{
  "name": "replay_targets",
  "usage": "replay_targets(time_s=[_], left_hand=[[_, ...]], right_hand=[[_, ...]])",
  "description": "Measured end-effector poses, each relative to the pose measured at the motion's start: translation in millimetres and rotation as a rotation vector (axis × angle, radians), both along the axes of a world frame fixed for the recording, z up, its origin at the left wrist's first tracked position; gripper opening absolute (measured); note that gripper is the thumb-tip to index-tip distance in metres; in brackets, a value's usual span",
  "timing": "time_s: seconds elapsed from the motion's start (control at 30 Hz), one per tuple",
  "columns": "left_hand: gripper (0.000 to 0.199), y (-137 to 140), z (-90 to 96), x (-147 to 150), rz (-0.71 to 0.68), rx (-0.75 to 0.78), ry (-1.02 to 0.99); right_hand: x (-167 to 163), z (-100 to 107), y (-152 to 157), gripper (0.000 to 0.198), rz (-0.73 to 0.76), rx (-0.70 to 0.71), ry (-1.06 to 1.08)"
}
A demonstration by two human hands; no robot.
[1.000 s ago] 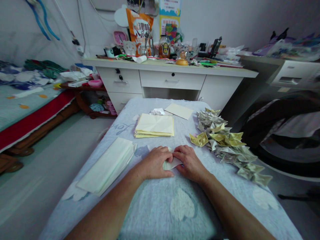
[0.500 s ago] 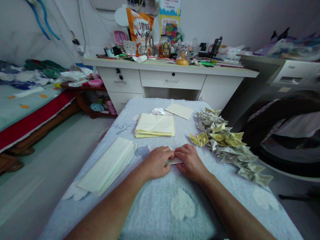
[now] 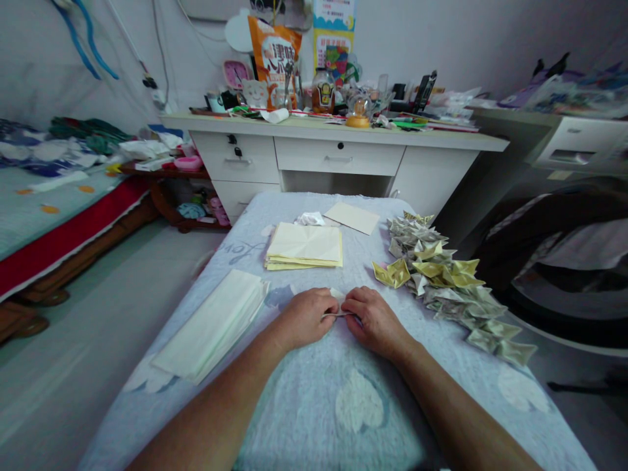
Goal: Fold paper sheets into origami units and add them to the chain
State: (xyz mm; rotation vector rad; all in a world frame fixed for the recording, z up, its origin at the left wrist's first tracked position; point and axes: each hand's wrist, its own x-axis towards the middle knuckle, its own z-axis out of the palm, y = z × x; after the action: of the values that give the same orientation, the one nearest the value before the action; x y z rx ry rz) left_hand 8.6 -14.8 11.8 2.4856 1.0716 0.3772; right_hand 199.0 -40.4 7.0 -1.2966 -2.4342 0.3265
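Both hands meet over the middle of the cloth-covered table [image 3: 294,412]. My left hand [image 3: 311,317] is closed on the left end of a small piece of folded paper [image 3: 339,310]. The right end of that paper is pinched by my right hand [image 3: 370,320]. Fingers cover much of the paper, so its full shape is hidden. Beyond the hands lies a stack of cream and yellow paper sheets [image 3: 304,243]. A bundle of long folded white paper [image 3: 210,327] rests left of my left hand. Right of my right hand is a gold folded paper boat [image 3: 391,273].
A long pile of silver and gold folded paper pieces [image 3: 456,294] runs along the table's right side. A cream card [image 3: 352,217] and crumpled white tissue [image 3: 310,218] lie at the back. Behind stands a white desk [image 3: 338,157]; a washing machine [image 3: 574,150] is at right.
The paper between my hands has tilted, and its flat face toward me now shows as a thin edge. My fingers have shifted slightly; the things around have stayed put.
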Motion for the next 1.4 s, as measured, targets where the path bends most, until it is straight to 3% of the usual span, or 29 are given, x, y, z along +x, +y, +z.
replay_targets(time_s=[0.33,0.6,0.9,1.4], left_hand=[[0.002,3.0,-3.7,-1.0,0.038,-0.025,0.005],[0.009,5.7,-4.3,-4.2,0.041,-0.045,0.04],[0.023,9.5,-5.9,-6.8,0.136,-0.084,0.052],[0.024,14.0,-4.3,-11.7,0.14,-0.13,0.047]], right_hand=[[2.4,-2.7,1.5,0.011,-0.042,0.006,0.0],[8.0,-2.5,4.5,0.01,-0.078,0.004,0.009],[11.6,-2.3,6.6,0.017,-0.097,-0.021,0.049],[18.8,-7.9,12.6,0.019,-0.163,-0.055,0.079]])
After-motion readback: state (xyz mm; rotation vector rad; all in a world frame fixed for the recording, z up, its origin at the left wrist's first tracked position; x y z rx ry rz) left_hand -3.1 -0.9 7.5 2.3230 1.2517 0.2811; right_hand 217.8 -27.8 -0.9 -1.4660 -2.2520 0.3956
